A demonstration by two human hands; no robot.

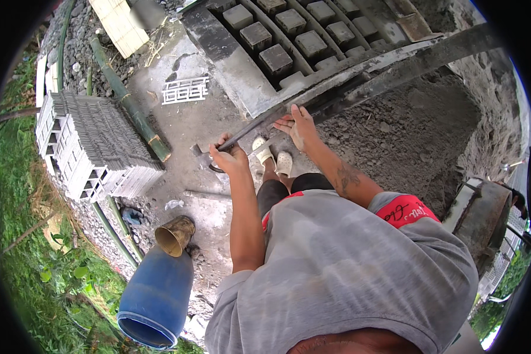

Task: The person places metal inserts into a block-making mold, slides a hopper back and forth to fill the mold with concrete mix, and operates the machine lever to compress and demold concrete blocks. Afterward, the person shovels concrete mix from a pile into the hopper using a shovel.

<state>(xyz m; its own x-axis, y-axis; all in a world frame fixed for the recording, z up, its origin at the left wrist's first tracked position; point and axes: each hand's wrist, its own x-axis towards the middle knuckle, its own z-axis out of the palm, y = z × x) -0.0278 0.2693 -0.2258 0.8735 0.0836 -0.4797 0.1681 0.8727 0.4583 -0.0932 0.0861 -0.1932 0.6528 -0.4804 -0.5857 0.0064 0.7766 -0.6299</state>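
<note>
In the middle of the frame the left hand is clenched around the shovel handle; the right hand grasps it higher, beside the grey mortar heap; block mould lies above.

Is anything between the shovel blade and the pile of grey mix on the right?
Nothing visible. The left hand and right hand grip the shovel handle; its blade lies on bare concrete by the person's feet, and the ground up to the pile looks open.
</note>
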